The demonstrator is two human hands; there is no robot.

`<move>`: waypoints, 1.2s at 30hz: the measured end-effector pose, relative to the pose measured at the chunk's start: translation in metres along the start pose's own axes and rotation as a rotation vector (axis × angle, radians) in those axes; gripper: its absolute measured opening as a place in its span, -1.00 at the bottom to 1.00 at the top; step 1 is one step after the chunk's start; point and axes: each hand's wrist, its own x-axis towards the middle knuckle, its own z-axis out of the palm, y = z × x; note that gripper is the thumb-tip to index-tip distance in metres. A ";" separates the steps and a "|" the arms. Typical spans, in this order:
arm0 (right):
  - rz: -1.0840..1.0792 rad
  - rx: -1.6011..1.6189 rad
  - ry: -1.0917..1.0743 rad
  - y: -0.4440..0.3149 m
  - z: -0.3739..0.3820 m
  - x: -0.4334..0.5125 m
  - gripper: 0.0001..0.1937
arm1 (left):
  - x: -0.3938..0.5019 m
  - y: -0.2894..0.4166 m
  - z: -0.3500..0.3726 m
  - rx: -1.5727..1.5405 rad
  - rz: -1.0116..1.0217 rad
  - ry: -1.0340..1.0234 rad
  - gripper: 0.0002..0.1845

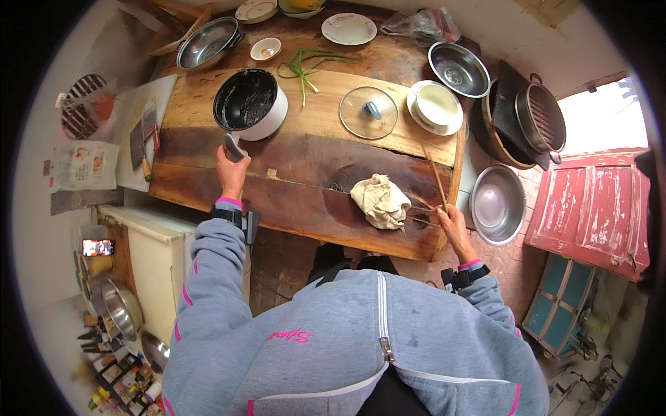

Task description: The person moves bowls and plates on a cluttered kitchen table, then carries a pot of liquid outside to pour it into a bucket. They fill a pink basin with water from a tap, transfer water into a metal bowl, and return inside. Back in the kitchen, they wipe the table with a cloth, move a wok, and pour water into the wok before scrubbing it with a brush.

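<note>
My left hand [232, 169] grips the grey handle of a white saucepan [268, 118] with a black inside, which is on the wooden table [307, 195]. Whitish residue marks the pan's inner wall. At the right front edge, my right hand [452, 226] holds a pair of wooden chopsticks [438, 179]. Just left of that hand lies a crumpled cream cloth [381, 202]. A glass lid [359, 115] rests right of the saucepan, and a white bowl [437, 105] sits on a plate beyond it. Several green onions [301, 70] lie behind the saucepan.
Two knives lie on a white cutting board [127, 169] at the left. Along the back are a metal basin [208, 44], a small bowl [266, 49] and a floral plate [348, 29]. Another metal basin [458, 70] stands back right. A large basin [498, 205] sits beyond the right edge.
</note>
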 end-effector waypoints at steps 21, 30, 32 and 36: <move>0.160 -0.056 0.308 0.001 0.015 -0.015 -0.50 | -0.114 0.013 -0.008 -0.351 -0.303 -0.231 -0.86; -0.688 -0.741 -0.072 -0.050 0.017 -0.015 -0.31 | -0.221 0.054 -0.005 -0.397 -0.342 -0.150 -0.91; -0.879 -0.754 -0.239 -0.053 0.044 0.000 -0.28 | -0.243 0.072 -0.005 -0.418 -0.377 -0.097 -0.87; -1.062 -0.839 -0.364 -0.037 0.065 0.021 -0.55 | -0.284 0.100 -0.008 -0.375 -0.423 -0.031 -0.84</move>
